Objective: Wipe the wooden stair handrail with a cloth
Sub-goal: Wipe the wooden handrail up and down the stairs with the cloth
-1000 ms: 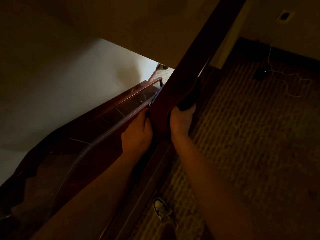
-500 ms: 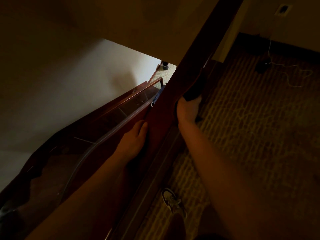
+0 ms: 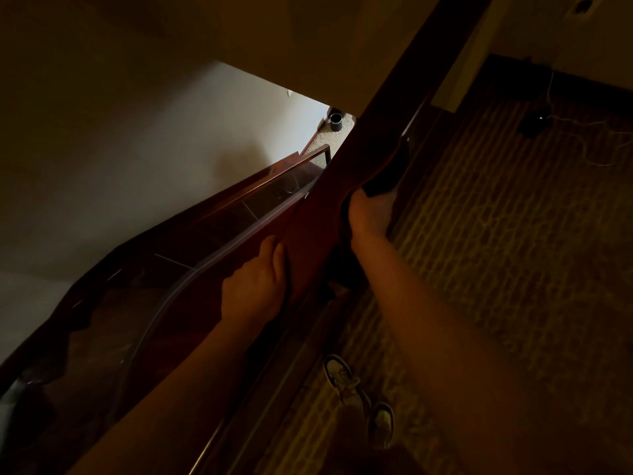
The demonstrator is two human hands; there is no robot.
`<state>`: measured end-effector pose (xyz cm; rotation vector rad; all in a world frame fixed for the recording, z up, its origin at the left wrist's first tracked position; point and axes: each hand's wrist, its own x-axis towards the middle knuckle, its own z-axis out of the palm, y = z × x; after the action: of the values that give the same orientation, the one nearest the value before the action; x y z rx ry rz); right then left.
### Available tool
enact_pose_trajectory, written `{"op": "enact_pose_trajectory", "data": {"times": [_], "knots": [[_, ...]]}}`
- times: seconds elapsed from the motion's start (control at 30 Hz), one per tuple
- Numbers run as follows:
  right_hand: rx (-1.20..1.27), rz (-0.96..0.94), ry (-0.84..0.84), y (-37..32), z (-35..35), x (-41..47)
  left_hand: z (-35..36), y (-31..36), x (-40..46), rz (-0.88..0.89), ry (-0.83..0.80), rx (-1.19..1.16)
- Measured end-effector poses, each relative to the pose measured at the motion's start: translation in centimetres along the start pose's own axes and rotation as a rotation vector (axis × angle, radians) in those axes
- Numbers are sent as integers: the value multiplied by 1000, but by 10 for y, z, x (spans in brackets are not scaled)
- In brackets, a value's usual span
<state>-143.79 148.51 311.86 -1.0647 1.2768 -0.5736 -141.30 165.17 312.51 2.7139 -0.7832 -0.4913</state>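
Handrail [image 3: 394, 108] mid-wipe: right hand [image 3: 371, 214] presses dark cloth [image 3: 387, 176] on it, left hand [image 3: 255, 286] rests flat alongside; next, slide farther up.

A dim patterned carpet [image 3: 496, 269] with pale wavy stripes fills the right half of the frame. Two pale lace-up sneakers [image 3: 346, 382] stand on it near the lower centre, one just beyond the other. At the upper right a small dark device [image 3: 532, 126] sits on the carpet, with a thin pale cable [image 3: 582, 138] trailing beside it. A pale wall outlet plate [image 3: 582, 6] shows at the top right corner. A plain pale wall [image 3: 137, 149] covers the upper left. Far below, upper centre, stands a small dark cylindrical container [image 3: 335, 122].
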Motion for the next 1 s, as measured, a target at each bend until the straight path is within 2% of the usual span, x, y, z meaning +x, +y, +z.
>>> {"op": "enact_pose_trajectory", "data": {"times": [0.1, 0.2, 0.33, 0.53, 0.63, 0.73, 0.83, 0.9, 1.0], "knots": [[19, 7, 25, 7, -1, -7, 1, -3, 0, 9, -8, 7], [40, 88, -16, 31, -3, -48, 2, -2, 1, 18, 24, 25], [4, 77, -91, 66, -3, -106, 0, -3, -3, 54, 28, 66], [71, 128, -111, 31, -7, -54, -1, 1, -2, 35, 22, 18], [111, 87, -82, 21, -7, -36, 0, 0, -4, 66, 37, 4], [111, 78, -27, 29, -5, -53, 0, 1, -5, 57, 55, 16], [59, 51, -50, 47, -5, -86, -2, 4, -8, 36, 40, 23], [35, 43, -85, 61, -7, -112, -4, 3, -7, 17, 14, -41], [34, 15, -177, 87, -10, -149, -8, -9, -5, -123, 93, -387]]}}
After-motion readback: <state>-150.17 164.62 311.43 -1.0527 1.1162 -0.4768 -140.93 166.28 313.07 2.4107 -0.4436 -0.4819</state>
